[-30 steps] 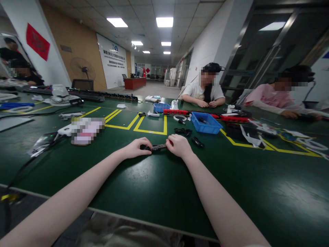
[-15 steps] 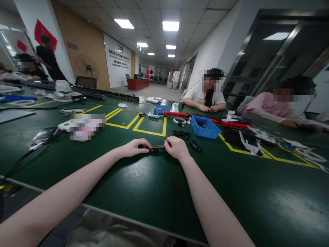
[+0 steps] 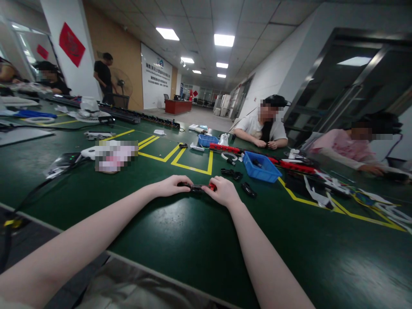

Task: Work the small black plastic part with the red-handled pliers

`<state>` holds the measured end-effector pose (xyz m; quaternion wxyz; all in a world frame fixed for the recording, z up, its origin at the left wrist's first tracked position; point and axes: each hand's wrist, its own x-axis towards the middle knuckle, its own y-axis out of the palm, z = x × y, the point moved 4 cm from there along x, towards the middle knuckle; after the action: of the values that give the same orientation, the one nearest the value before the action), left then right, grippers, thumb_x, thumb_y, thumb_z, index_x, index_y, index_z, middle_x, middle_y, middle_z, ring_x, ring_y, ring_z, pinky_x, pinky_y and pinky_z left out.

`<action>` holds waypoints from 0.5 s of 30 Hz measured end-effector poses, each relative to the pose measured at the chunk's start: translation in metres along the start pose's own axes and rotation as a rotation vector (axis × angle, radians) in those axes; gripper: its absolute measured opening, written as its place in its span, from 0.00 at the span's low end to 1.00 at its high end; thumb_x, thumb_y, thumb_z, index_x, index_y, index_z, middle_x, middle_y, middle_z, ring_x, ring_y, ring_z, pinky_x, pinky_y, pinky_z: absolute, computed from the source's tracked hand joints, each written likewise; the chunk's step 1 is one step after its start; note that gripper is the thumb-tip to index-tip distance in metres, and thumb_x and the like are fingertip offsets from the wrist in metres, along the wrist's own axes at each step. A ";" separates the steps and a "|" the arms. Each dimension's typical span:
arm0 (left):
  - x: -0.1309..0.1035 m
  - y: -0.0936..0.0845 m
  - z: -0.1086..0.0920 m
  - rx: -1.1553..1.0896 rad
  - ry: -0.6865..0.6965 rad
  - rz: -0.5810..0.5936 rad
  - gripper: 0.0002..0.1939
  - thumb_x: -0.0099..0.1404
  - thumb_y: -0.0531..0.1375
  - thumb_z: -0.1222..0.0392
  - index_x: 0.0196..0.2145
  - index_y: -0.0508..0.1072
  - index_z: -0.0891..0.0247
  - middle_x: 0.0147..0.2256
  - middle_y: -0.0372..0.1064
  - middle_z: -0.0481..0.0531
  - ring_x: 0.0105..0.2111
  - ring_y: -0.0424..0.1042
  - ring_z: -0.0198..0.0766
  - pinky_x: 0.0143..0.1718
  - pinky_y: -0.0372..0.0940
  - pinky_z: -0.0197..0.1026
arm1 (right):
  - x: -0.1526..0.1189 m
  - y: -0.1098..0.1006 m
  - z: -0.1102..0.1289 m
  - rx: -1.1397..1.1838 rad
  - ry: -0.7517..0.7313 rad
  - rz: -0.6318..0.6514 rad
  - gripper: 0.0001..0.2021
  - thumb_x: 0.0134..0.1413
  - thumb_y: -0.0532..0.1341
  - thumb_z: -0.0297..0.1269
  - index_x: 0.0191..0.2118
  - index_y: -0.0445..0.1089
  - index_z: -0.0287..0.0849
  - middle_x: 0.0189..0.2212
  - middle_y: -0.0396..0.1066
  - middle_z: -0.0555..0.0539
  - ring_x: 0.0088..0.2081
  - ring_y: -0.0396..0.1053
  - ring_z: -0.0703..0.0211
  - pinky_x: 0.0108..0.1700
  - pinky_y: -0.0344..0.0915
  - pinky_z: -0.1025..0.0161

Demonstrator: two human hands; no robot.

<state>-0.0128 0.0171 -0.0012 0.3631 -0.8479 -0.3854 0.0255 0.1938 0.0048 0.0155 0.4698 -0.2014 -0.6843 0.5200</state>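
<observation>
Holding black item [image 3: 196,189] in curled left hand [image 3: 172,185], red-handled tool [image 3: 212,187] in closed right hand [image 3: 222,191]

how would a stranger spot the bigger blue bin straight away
On the green table, look beyond the camera wearer's right hand and slightly right. There sits the bigger blue bin, nearer and clearly larger than the small blue bin.

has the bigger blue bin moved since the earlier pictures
No: judged against the yellow tape, the bigger blue bin sits by the same end of it; the whole view shifted instead.
</observation>
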 end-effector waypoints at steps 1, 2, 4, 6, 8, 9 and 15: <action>0.000 0.000 0.001 0.007 0.002 0.003 0.14 0.65 0.58 0.54 0.45 0.74 0.62 0.44 0.72 0.53 0.45 0.69 0.42 0.50 0.62 0.43 | 0.000 0.000 0.001 -0.002 -0.010 0.005 0.21 0.57 0.56 0.57 0.25 0.64 0.43 0.27 0.66 0.48 0.31 0.62 0.61 0.31 0.53 0.64; 0.001 0.001 0.001 0.014 0.006 0.006 0.14 0.65 0.58 0.54 0.44 0.74 0.62 0.43 0.72 0.53 0.45 0.69 0.41 0.50 0.62 0.43 | 0.000 0.000 0.002 -0.005 -0.020 0.009 0.21 0.55 0.58 0.58 0.26 0.63 0.43 0.28 0.66 0.48 0.31 0.62 0.60 0.32 0.53 0.64; 0.002 0.001 0.003 0.018 0.014 -0.002 0.13 0.65 0.58 0.53 0.41 0.75 0.63 0.42 0.71 0.53 0.44 0.69 0.41 0.49 0.62 0.42 | 0.001 0.000 0.003 -0.015 -0.038 0.013 0.21 0.52 0.60 0.58 0.26 0.63 0.43 0.29 0.66 0.48 0.33 0.62 0.59 0.33 0.54 0.63; 0.003 0.001 0.004 0.009 0.019 -0.023 0.13 0.65 0.58 0.53 0.38 0.75 0.64 0.41 0.72 0.53 0.43 0.69 0.41 0.49 0.62 0.42 | 0.001 0.001 0.004 -0.026 -0.048 0.016 0.20 0.52 0.60 0.57 0.26 0.63 0.43 0.30 0.66 0.47 0.33 0.61 0.58 0.34 0.54 0.62; 0.004 0.001 0.004 0.005 0.015 -0.037 0.13 0.64 0.59 0.52 0.37 0.75 0.65 0.39 0.72 0.53 0.42 0.69 0.41 0.48 0.62 0.42 | 0.002 0.001 0.004 -0.036 -0.053 0.021 0.20 0.53 0.60 0.57 0.27 0.63 0.43 0.30 0.66 0.47 0.33 0.61 0.58 0.35 0.54 0.62; 0.004 0.001 0.004 0.006 0.013 -0.040 0.13 0.64 0.59 0.52 0.37 0.76 0.65 0.39 0.72 0.53 0.42 0.69 0.41 0.48 0.62 0.42 | 0.002 0.002 0.004 -0.039 -0.055 0.024 0.20 0.53 0.59 0.57 0.27 0.63 0.43 0.30 0.66 0.47 0.33 0.61 0.58 0.35 0.54 0.62; 0.001 -0.001 0.001 0.035 0.031 -0.027 0.14 0.58 0.64 0.52 0.39 0.75 0.64 0.39 0.71 0.52 0.41 0.69 0.41 0.45 0.63 0.41 | 0.002 0.001 0.005 -0.047 -0.054 0.023 0.21 0.54 0.59 0.57 0.25 0.62 0.43 0.29 0.66 0.47 0.33 0.61 0.58 0.33 0.54 0.62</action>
<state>-0.0125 0.0185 -0.0009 0.3844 -0.8364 -0.3905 0.0141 0.1885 0.0042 0.0157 0.4402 -0.2063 -0.7064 0.5144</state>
